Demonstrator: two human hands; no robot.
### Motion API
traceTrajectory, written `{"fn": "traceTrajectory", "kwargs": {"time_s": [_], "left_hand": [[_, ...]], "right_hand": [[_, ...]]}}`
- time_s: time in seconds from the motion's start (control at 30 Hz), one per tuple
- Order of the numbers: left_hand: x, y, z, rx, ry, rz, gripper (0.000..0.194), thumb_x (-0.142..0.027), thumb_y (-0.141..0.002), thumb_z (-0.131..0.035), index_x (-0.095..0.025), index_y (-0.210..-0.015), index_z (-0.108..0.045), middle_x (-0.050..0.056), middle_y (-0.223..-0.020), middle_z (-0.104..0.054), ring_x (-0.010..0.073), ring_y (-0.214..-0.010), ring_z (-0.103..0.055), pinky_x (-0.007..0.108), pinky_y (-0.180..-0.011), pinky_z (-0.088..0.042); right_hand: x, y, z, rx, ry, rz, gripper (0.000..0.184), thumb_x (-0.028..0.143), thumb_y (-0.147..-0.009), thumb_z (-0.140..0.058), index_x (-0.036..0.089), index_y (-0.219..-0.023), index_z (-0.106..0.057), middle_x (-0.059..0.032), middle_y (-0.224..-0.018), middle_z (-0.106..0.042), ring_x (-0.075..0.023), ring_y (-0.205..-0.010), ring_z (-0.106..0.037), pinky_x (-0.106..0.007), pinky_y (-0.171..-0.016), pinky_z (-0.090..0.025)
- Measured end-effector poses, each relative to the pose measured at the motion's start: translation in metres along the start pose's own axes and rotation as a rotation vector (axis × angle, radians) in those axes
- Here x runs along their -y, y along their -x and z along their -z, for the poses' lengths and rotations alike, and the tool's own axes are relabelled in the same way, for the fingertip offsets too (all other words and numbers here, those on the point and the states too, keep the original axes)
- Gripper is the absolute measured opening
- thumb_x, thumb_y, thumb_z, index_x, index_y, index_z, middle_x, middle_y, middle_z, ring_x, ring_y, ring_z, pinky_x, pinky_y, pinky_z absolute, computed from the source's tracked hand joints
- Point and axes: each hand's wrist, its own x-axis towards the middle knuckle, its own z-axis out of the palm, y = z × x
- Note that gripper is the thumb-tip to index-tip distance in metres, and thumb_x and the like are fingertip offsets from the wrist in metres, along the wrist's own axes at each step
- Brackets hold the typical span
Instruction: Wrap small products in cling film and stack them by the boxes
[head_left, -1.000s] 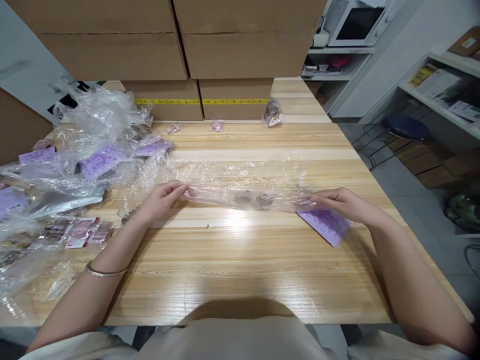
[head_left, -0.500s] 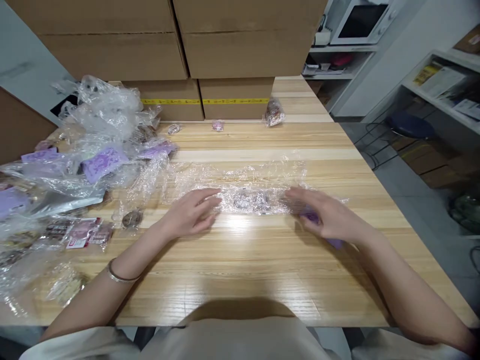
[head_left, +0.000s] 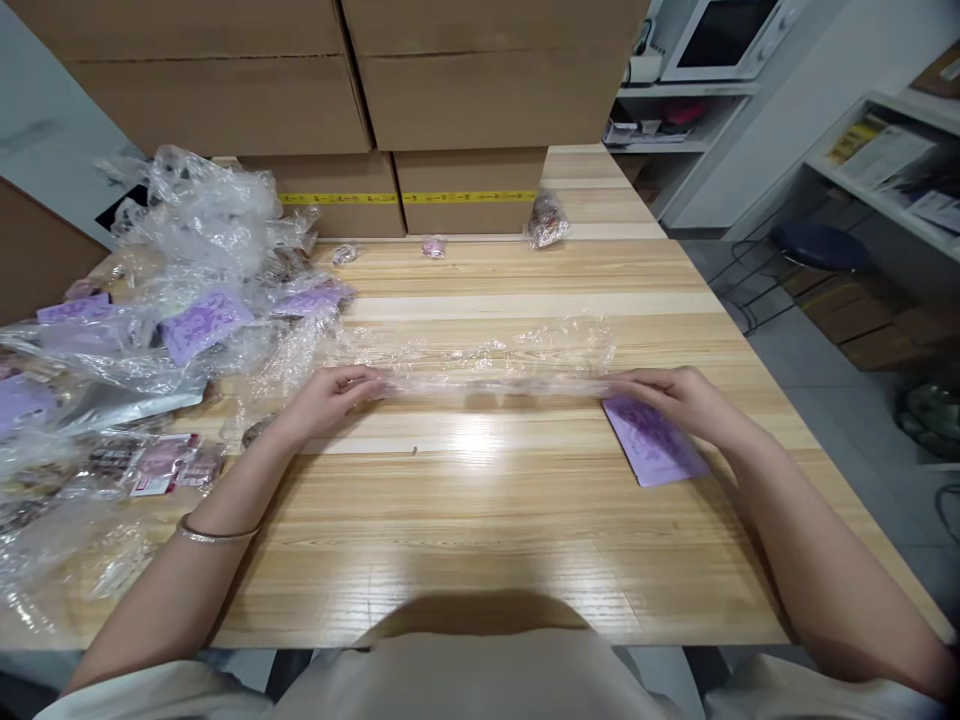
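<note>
A sheet of clear plastic wrap (head_left: 491,385) is stretched sideways between my two hands over the table. Its near edge is pulled into a straight line, while the far part lies crinkled on the wood. My left hand (head_left: 337,395) pinches the left end. At the right end, my right hand (head_left: 667,395) pinches the other corner. Just below the right fingers lies a purple printed card (head_left: 652,443), flat on the table. Whether anything small is folded inside the wrap, I cannot make out.
A heap of clear plastic bags (head_left: 202,220) with purple cards and small packets covers the table's left side. Cardboard boxes (head_left: 480,100) are stacked along the back. Small wrapped items, including a brown bagged piece (head_left: 547,222), stand before them. A stool (head_left: 817,247) is beyond the right edge.
Half a second ago my hands were spread flat over the wrap, nearer each other. Now they have moved apart and grip its ends, pulling it taut. The purple card is more exposed.
</note>
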Motion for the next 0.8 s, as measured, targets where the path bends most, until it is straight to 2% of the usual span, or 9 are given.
{"fn": "traceTrajectory", "kwargs": {"time_s": [0.1,0.2,0.3,0.4,0.43,0.5,0.57,0.67,0.8], "left_hand": [[-0.004,-0.003,-0.004,-0.077,0.010,0.028,0.041,-0.057,-0.089,-0.053,-0.019,-0.095,-0.066,0.003,-0.084,-0.069,0.0162,-0.072,-0.061,0.025,-0.068,-0.047],[-0.008,-0.009,-0.013,-0.076,-0.011,0.043,0.036,-0.053,-0.092,-0.049,-0.020,-0.103,-0.060,0.001,-0.084,-0.066,0.0157,-0.070,-0.059,0.025,-0.065,-0.046],[-0.014,-0.012,-0.024,-0.181,-0.223,0.020,0.034,-0.045,-0.094,-0.049,-0.018,-0.114,-0.056,0.006,-0.090,-0.065,0.0221,-0.084,-0.063,0.034,-0.076,-0.050],[-0.022,-0.010,-0.036,-0.404,-0.451,-0.216,0.033,-0.032,-0.093,-0.053,-0.016,-0.121,-0.056,0.017,-0.118,-0.061,0.0315,-0.116,-0.056,0.050,-0.097,-0.045],[-0.025,-0.009,-0.040,-0.401,-0.473,-0.350,0.032,-0.030,-0.092,-0.054,-0.017,-0.122,-0.057,0.018,-0.124,-0.059,0.0317,-0.122,-0.053,0.051,-0.100,-0.044],[-0.030,-0.007,-0.048,-0.248,-0.466,-0.603,0.032,-0.027,-0.092,-0.056,-0.020,-0.123,-0.057,0.015,-0.130,-0.059,0.0288,-0.128,-0.051,0.049,-0.104,-0.045],[-0.031,-0.007,-0.055,-0.077,-0.468,-0.717,0.035,-0.026,-0.094,-0.053,-0.022,-0.129,-0.056,0.012,-0.137,-0.057,0.0262,-0.132,-0.050,0.046,-0.107,-0.045],[-0.025,-0.010,-0.062,-0.025,-0.515,-0.635,0.040,-0.023,-0.098,-0.042,-0.017,-0.136,-0.052,0.015,-0.144,-0.052,0.0262,-0.136,-0.047,0.046,-0.111,-0.043],[-0.018,-0.012,-0.052,-0.043,-0.520,-0.482,0.038,-0.024,-0.099,-0.037,-0.016,-0.128,-0.059,0.013,-0.132,-0.063,0.0261,-0.122,-0.059,0.045,-0.103,-0.049]], "right_hand": [[-0.006,-0.005,-0.001,-0.067,-0.057,-0.108,0.042,0.056,-0.093,-0.050,0.023,-0.101,-0.074,-0.0047,-0.091,-0.077,-0.0251,-0.082,-0.071,-0.037,-0.073,-0.057],[-0.010,-0.014,-0.010,-0.100,0.133,-0.130,0.044,0.057,-0.094,-0.045,0.023,-0.100,-0.072,-0.0038,-0.079,-0.073,-0.0226,-0.070,-0.067,-0.035,-0.065,-0.051],[-0.005,-0.021,-0.018,-0.201,0.483,-0.077,0.042,0.051,-0.096,-0.045,0.022,-0.110,-0.070,-0.0106,-0.097,-0.074,-0.0279,-0.085,-0.068,-0.039,-0.073,-0.049],[0.006,-0.020,-0.022,-0.335,0.688,0.119,0.043,0.040,-0.098,-0.045,0.014,-0.127,-0.063,-0.0189,-0.115,-0.068,-0.0330,-0.105,-0.064,-0.046,-0.088,-0.047],[0.010,-0.019,-0.024,-0.326,0.681,0.213,0.043,0.038,-0.097,-0.047,0.013,-0.129,-0.061,-0.0189,-0.118,-0.068,-0.0327,-0.109,-0.063,-0.047,-0.091,-0.047],[0.016,-0.015,-0.031,-0.224,0.592,0.378,0.043,0.034,-0.093,-0.053,0.014,-0.131,-0.059,-0.0156,-0.123,-0.067,-0.0301,-0.116,-0.061,-0.046,-0.096,-0.048],[0.019,-0.013,-0.041,-0.103,0.498,0.476,0.047,0.028,-0.090,-0.054,0.016,-0.135,-0.056,-0.0131,-0.131,-0.064,-0.0262,-0.124,-0.058,-0.042,-0.101,-0.048],[0.017,-0.014,-0.052,-0.103,0.475,0.477,0.045,0.015,-0.091,-0.047,0.015,-0.135,-0.056,-0.0131,-0.136,-0.061,-0.0236,-0.125,-0.058,-0.040,-0.104,-0.048],[0.014,-0.017,-0.044,-0.087,0.493,0.400,0.036,0.015,-0.093,-0.041,0.016,-0.119,-0.066,-0.0121,-0.119,-0.071,-0.0257,-0.106,-0.069,-0.040,-0.088,-0.055]]}}
